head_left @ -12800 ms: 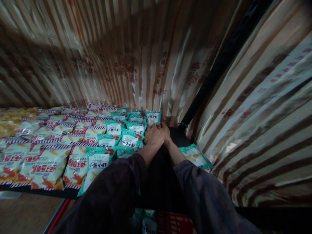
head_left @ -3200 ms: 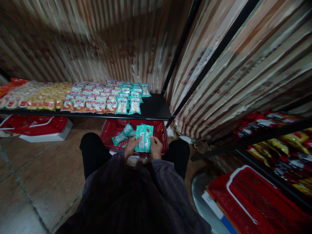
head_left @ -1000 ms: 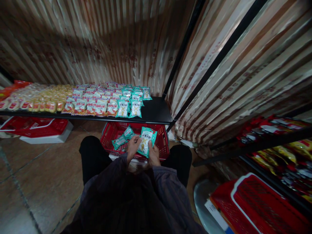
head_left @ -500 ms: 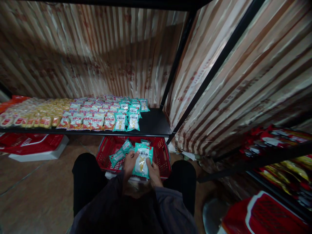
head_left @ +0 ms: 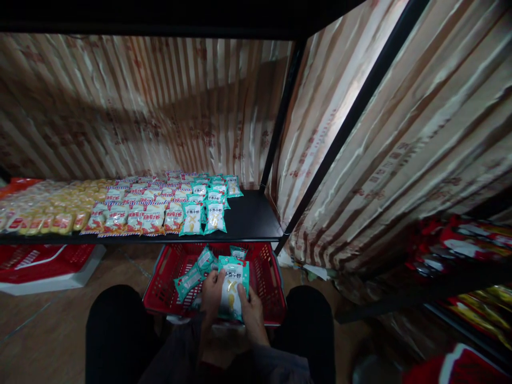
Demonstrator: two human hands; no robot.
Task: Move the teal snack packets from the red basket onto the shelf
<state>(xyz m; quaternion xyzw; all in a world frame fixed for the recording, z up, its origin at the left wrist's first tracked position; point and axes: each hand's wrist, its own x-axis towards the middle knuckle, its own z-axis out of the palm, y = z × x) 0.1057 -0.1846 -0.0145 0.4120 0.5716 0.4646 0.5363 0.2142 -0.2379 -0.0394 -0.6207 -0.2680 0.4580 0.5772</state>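
Both hands hold a teal and white snack packet (head_left: 231,290) upright, front side towards me, above the red basket (head_left: 154,290). My left hand (head_left: 212,293) grips its left side and my right hand (head_left: 251,309) its right side, thumbs on the front. A second teal edge shows behind the front packet, so there may be more than one. Under and beside my left hand, several teal packets (head_left: 190,281) lie loose in the basket, and another teal packet (head_left: 238,253) rests near its back wall. Standing teal packets (head_left: 215,217) fill rows on the black shelf (head_left: 252,226) beyond.
Left of the teal rows stand orange and white snack packets (head_left: 152,220), then yellow wrapped snacks (head_left: 63,221). A black shelf post (head_left: 344,138) slants up on the right. Red packets (head_left: 460,242) hang or lie on a rack at the far right. My knees flank the basket.
The shelf and basket appear lower in view as my head tilts up slightly. My hands keep hold of the packet, which stays above the basket.
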